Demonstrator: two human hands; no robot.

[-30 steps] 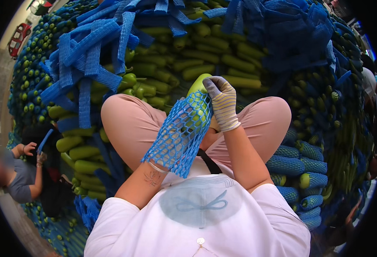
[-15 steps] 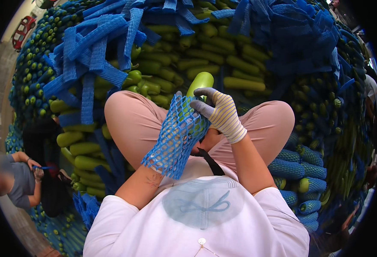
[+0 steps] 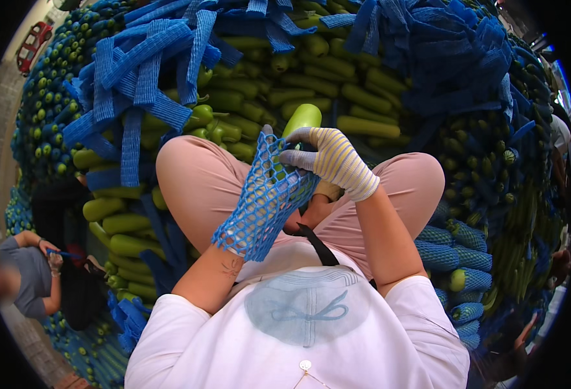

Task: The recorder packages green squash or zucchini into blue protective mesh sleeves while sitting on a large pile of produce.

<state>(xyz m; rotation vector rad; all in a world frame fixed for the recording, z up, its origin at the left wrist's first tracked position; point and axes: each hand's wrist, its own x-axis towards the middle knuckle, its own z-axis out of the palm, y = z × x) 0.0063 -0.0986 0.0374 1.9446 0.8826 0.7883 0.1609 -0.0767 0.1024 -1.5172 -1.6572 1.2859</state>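
A: Right hand: state?
B: Gloved, bent over the mouth of the blue net sleeve, thumb and forefinger set apart, against the green gourd. Gripping or merely steadying: not tellable from here.

A: Left hand?
B: Inside the sleeve, grey fingertips out at the mouth, just left of the gourd. Grasp likewise not tellable through mesh.

A: Gourd: place, axis?
B: Between both hands. Long axis roughly in line with left forearm; bare rounded end forward, beyond the sleeve mouth; lower part hidden. Nearer hand: no clear difference; right crossing in front.

A: Farther out?
B: Ahead, heap of loose gourds. Front left, blue net strips, draped in a tangle. Right, netted gourds, stacked. Far left, co-worker with blue strip.
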